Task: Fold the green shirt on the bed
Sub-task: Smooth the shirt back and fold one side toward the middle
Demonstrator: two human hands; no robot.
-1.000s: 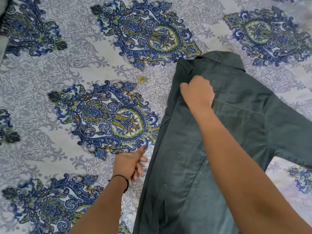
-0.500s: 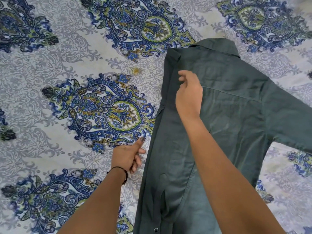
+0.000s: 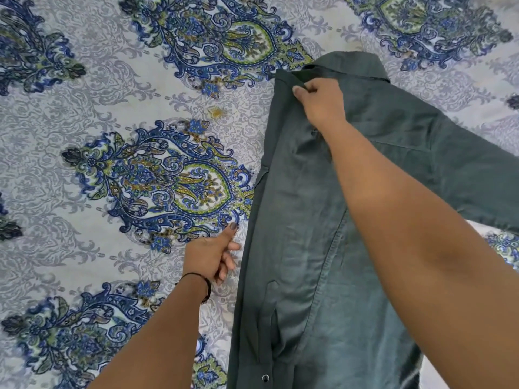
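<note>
The green shirt (image 3: 314,248) lies flat on the bed, collar (image 3: 351,64) at the far end. Its left side is folded inward, giving a long straight left edge. One sleeve (image 3: 477,175) stretches off to the right. My right hand (image 3: 320,103) is on the shirt just below the collar, at the top of the folded edge, with thumb and fingers pinched on the fabric. My left hand (image 3: 210,256) rests on the bedsheet right beside the shirt's left edge, fingers curled and thumb sticking out, holding nothing. A snap button (image 3: 264,377) shows near the lower hem.
The bedsheet (image 3: 112,108) is pale grey with large blue and green paisley medallions, and it fills the whole view to the left of the shirt and beyond it. A small yellowish stain (image 3: 216,112) marks the sheet left of the shirt's shoulder.
My right hand lifted off the shirt, reached a little further toward the collar and closed on the fabric at the folded shoulder. My left hand stayed put beside the edge.
</note>
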